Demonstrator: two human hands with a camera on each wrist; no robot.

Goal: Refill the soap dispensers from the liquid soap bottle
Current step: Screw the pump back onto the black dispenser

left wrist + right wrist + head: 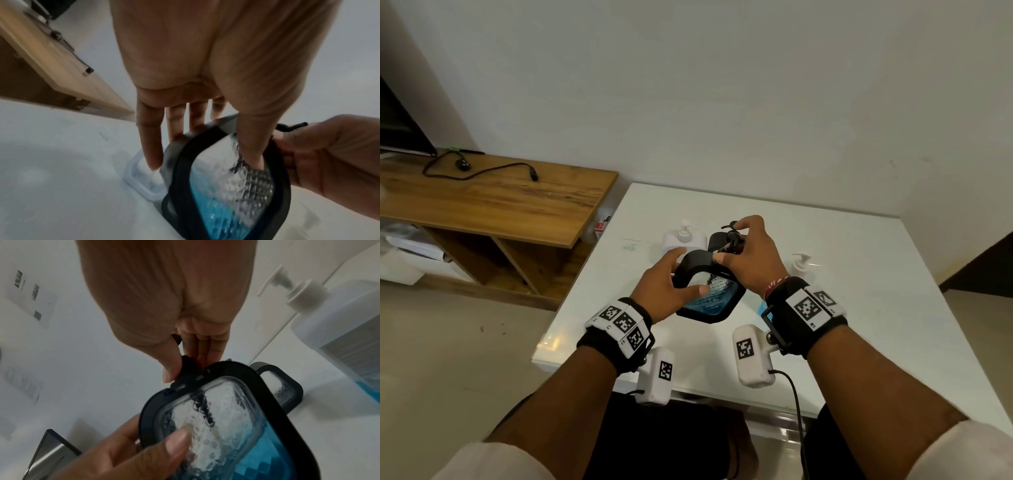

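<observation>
Our left hand [667, 284] gripped the black dispenser [709, 298]; our right hand [748, 255] pinched its pump [731, 236]. We judged unscrewing in hand; lifting the pump clear came next.

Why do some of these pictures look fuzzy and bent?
Head view: sharp, though the wide lens bows the white table. Left wrist view: the black-framed dispenser is motion-smeared. Right wrist view: dim, the white pump bottle soft and stretched at the edge.
</observation>
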